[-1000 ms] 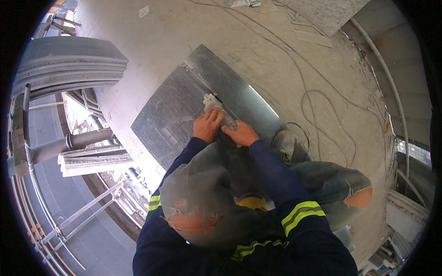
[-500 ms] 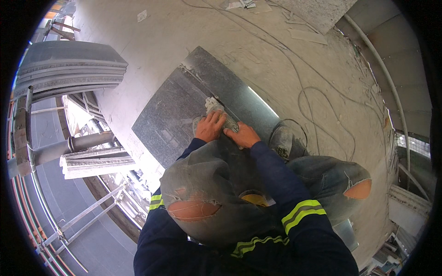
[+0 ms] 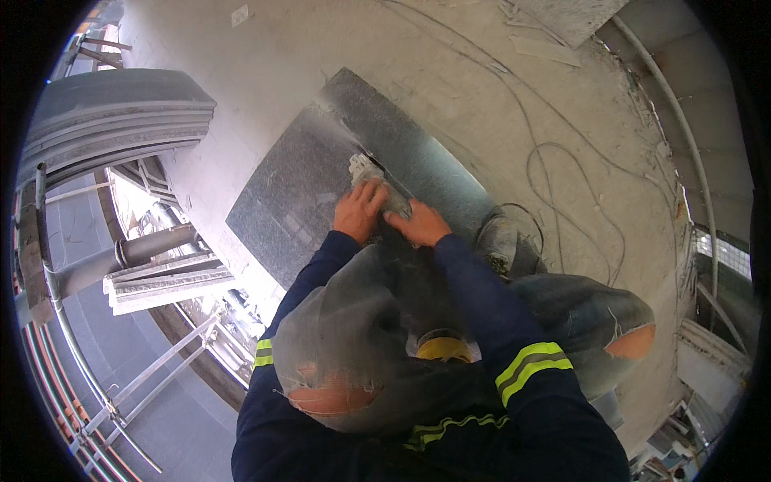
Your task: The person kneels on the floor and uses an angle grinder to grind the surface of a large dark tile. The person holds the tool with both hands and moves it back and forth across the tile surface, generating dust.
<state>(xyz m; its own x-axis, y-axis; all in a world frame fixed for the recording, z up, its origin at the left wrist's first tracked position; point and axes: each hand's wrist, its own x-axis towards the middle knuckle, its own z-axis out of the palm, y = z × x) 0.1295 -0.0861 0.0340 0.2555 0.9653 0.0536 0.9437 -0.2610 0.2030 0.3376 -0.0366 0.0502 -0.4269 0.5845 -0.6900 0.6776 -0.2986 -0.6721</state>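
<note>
A dust-caked handheld power cutter point(image 3: 365, 167) rests on a dark grey speckled stone slab point(image 3: 277, 197), at a straight dark line running lengthwise. Pale dust point(image 3: 325, 120) streams from its front along that line toward the far edge. My left hand point(image 3: 361, 210) is wrapped over the left side of the cutter's body. At its rear, my right hand point(image 3: 420, 224) grips the body, the two hands close together. The blade is hidden, and so is most of the rear of the tool beneath my hands.
A blackish dusty container point(image 3: 499, 249) with a wire handle stands by my right knee point(image 3: 630, 341). Grey cable point(image 3: 554, 149) loops over the dusty floor. Stacked stone pieces point(image 3: 120, 112) and metal scaffold pipes point(image 3: 157, 261) lie left. A wall panel point(image 3: 695, 88) borders the right.
The dust stream ahead of the cutter has become plainly visible. My hands and the cutter have shifted slightly forward and left in the picture, while the whole view has moved a little too.
</note>
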